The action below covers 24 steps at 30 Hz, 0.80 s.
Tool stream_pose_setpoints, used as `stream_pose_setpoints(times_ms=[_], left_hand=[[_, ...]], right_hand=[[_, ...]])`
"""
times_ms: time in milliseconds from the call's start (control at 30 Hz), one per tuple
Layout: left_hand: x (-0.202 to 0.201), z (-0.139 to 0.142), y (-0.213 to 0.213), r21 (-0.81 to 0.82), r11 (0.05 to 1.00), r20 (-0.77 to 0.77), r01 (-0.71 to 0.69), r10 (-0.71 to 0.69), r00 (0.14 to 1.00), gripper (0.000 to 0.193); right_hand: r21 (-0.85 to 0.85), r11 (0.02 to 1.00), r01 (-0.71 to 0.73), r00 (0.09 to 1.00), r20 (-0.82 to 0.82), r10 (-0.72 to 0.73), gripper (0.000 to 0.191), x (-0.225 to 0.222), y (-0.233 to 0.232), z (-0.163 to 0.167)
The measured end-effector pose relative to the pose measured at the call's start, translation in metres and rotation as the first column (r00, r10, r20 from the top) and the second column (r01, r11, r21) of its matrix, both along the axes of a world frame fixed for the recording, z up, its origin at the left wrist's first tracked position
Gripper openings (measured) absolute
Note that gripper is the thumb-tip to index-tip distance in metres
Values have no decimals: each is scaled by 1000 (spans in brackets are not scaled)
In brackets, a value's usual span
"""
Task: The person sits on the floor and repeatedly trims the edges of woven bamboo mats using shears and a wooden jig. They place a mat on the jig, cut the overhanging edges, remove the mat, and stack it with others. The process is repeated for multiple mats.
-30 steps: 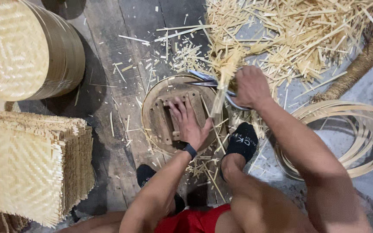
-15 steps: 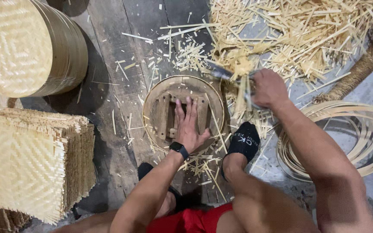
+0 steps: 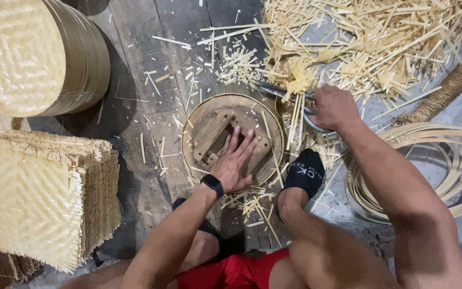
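R hand (image 3: 333,107) shifted right w/ shears (image 3: 284,93), L hand (image 3: 233,163) flat on round form (image 3: 274,126)

Round wooden form at centre, bamboo work all around

The left hand (image 3: 235,165) lies on the round form (image 3: 232,138); shears (image 3: 287,96) just far-right of it, trimmings (image 3: 364,43) beyond, coiled strips (image 3: 429,166) right, woven squares (image 3: 38,198) near-left, stacked trays (image 3: 33,53) far-left.
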<state>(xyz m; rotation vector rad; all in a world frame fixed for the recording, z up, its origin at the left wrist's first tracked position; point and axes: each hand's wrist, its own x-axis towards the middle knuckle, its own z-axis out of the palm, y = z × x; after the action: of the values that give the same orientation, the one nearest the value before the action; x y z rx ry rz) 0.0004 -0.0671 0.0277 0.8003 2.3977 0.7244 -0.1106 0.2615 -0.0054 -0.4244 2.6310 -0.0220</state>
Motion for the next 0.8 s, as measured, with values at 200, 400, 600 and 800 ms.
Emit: stream_pose_setpoints(times_ms=[200, 400, 600, 800], left_hand=[[-3, 9, -6, -62, 993, 56, 100, -97, 994, 116], [-10, 19, -13, -96, 981, 47, 169, -165, 985, 115], [-47, 24, -20, -74, 969, 229, -236, 247, 942, 43], [-135, -16, -23, 168, 860, -69, -482, 498, 864, 41]], right_hand=[[75, 995, -63, 998, 26, 61, 52, 2, -32, -9], [-96, 978, 186, 979, 103, -177, 23, -2, -7, -14], [409, 729, 549, 761, 115, -638, 33, -26, 66, -36], [-144, 812, 566, 824, 111, -555, 48, 43, 123, -40]])
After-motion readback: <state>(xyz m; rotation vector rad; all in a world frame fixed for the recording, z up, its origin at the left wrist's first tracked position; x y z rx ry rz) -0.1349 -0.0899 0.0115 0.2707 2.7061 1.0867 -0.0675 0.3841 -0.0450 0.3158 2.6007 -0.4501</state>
